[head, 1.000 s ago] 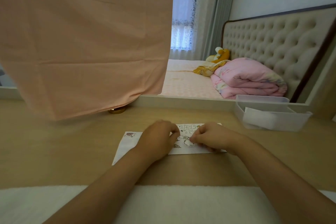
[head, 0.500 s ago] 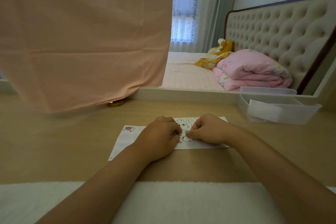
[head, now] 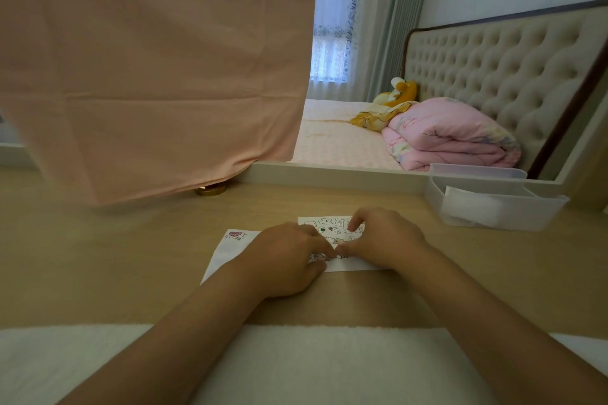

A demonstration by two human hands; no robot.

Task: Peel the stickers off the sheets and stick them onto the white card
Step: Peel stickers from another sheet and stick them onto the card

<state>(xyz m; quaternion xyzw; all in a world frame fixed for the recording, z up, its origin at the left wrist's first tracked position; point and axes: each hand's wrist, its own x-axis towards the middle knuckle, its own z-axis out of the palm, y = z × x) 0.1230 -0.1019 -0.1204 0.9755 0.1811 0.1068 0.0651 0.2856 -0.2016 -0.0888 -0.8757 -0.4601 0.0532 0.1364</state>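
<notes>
Early in the job, by the look of it. The white card point(head: 219, 256) lies flat on the worktop point(head: 98, 256) to the left of centre, and only one sticker point(head: 236, 234) shows on it, up in its far left corner. The rest of the bare card that can be seen carries nothing, though the left hand point(head: 286, 260) hides much of it.

The sticker sheet point(head: 329, 227) lies just right of the card, overlapping or touching its right edge, and the part in view is crowded with small outlined figures. So nearly all the peeling and sticking is probably left to do.

Both hands are on the sheet, their fingertips meeting over its near part. The left hand's fingers are curled, thumb and forefinger down at the sheet's near edge, and it seems to be gripping the sheet to keep it from lifting. The right hand point(head: 385, 237) has its forefinger raised and its thumb low against the paper — likely picking at a sticker's edge, but I cannot tell whether anything is pinched yet.

Far right stands a clear plastic bin point(head: 533, 217); a peach cloth point(head: 148, 76) hangs at far left.
</notes>
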